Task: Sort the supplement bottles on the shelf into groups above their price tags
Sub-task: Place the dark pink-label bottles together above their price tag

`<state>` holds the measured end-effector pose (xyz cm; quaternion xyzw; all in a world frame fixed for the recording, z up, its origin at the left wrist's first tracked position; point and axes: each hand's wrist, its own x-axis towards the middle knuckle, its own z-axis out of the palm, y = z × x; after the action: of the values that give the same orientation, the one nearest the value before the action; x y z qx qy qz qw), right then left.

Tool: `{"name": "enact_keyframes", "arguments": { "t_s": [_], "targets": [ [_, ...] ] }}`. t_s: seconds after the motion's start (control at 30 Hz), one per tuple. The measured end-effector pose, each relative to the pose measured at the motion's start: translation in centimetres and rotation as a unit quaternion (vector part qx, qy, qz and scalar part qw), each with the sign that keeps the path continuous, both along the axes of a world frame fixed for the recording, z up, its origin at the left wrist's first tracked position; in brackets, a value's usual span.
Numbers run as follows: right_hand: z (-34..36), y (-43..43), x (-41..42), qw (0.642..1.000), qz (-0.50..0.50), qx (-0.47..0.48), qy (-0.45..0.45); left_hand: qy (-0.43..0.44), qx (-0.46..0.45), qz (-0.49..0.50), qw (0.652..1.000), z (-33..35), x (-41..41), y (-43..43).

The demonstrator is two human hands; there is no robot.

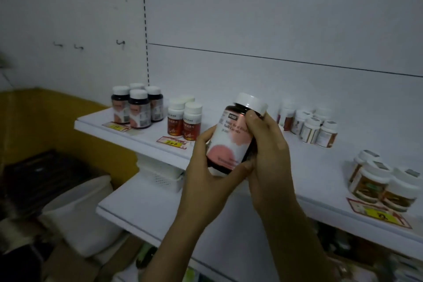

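I hold a dark bottle (231,135) with a white cap and a pink-and-white label in both hands, tilted, in front of the white shelf (146,137). My left hand (206,167) cups its base and left side. My right hand (267,144) wraps its right side, thumb near the cap. At the shelf's far left stand several matching dark bottles (137,107) behind a yellow price tag (115,126). Three red-labelled white bottles (184,121) stand behind a second tag (174,142). Small white bottles (313,127) cluster at the back right. Wide jars (382,185) stand above a tag (380,213) at the right.
A white slotted back panel (251,18) rises behind the shelf. A lower white shelf (142,206) sticks out below, with a white basket (160,171) on it. A yellow wall (57,121), a dark crate (45,178) and a white bin (84,213) are at the lower left.
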<state>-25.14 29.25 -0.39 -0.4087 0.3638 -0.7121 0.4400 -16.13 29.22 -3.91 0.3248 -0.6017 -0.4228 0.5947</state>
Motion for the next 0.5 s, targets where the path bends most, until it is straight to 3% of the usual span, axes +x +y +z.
{"name": "enact_keyframes", "arguments": {
  "t_s": [0.13,0.2,0.37,0.5],
  "targets": [
    [-2.2,2.8,1.8,0.999,0.044,0.009,0.030,-0.131,-0.068,0.169,0.974,-2.0,1.3,2.0],
    [-2.6,3.4,1.9,0.998,0.058,0.007,0.026,-0.161,-0.087,0.198,0.963,-2.3,1.9,3.1],
    [-2.7,4.1,3.1,0.995,0.093,0.007,0.032,-0.066,-0.020,0.090,0.994,-1.8,4.7,4.9],
    [-2.7,3.4,5.3,0.992,0.121,0.006,0.043,-0.033,-0.001,0.094,0.995,-2.1,7.2,4.4]
  ]
}}
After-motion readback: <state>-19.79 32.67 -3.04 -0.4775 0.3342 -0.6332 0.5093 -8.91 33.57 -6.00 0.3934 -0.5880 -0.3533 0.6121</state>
